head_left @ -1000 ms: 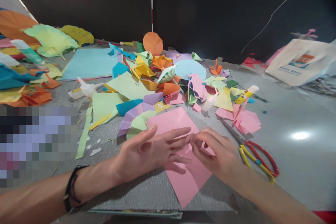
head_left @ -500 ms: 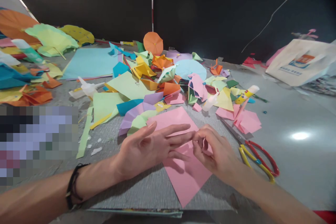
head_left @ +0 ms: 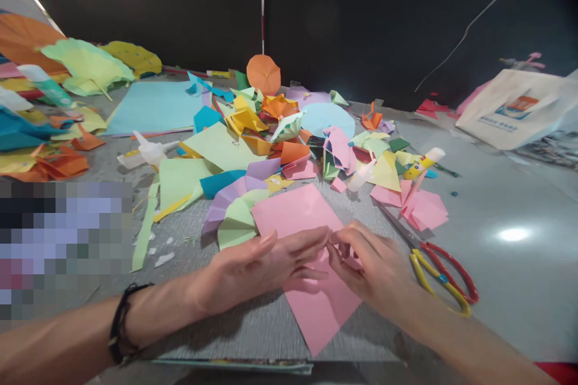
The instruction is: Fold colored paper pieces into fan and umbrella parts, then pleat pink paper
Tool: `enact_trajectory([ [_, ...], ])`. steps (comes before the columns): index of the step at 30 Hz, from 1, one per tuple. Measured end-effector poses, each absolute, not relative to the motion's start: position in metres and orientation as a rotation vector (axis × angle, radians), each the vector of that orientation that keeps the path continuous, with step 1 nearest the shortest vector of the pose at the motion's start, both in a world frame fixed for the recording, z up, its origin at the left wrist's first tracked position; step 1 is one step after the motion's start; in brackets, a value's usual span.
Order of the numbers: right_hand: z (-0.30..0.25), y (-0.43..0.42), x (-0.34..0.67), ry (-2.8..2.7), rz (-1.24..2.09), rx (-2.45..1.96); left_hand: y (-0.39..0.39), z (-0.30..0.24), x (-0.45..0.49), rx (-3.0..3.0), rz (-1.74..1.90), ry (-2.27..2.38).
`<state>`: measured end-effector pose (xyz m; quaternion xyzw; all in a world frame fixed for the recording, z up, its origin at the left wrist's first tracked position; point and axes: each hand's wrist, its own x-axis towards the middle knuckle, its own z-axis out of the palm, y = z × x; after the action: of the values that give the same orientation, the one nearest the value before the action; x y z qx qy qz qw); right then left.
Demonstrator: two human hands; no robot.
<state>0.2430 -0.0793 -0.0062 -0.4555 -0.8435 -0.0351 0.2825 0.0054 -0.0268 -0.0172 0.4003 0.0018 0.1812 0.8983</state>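
Observation:
A pink sheet of paper [head_left: 316, 307] lies on the grey table with one corner toward me, under both hands. Stretched out over it is my left hand [head_left: 257, 264], palm turned partly up and fingers straight, holding nothing. My right hand [head_left: 372, 264] is closed in a pinch at the tip of a left finger; whatever its fingertips may hold is hidden or too small to name. Scissors [head_left: 445, 277] with red and yellow handles rest beside my right hand. Green fan-folded paper [head_left: 241, 216] and purple fan-folded paper [head_left: 221, 201] lie beyond my left hand.
Folded and cut coloured paper is heaped behind the pink sheet. A glue stick [head_left: 424, 163] leans on pink folded paper [head_left: 424, 207]. A white glue bottle [head_left: 149, 153] lies to the left, blue sheets [head_left: 153, 108] behind it. At the right stands a white bag [head_left: 510, 108].
My left hand has tilted and its fingers have drawn closer together, lower over the pink sheet. My right hand has shifted slightly left, still pinching at the left fingertips.

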Motion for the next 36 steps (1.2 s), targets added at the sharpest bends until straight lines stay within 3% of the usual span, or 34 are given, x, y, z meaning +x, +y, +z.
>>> enact_trajectory([
  [15, -0.012, -0.077, 0.244, -2.061, 0.092, -1.236, -0.023, -0.012, 0.009, 0.785, 0.476, 0.049],
  [23, -0.006, -0.079, 0.239, -1.837, 0.649, -1.321, -0.024, -0.034, -0.001, 0.929, 0.408, 0.018],
  [36, -0.007, -0.077, 0.244, -1.771, 0.747, -1.155, -0.022, -0.012, 0.004, 0.822, 0.398, 0.011],
])
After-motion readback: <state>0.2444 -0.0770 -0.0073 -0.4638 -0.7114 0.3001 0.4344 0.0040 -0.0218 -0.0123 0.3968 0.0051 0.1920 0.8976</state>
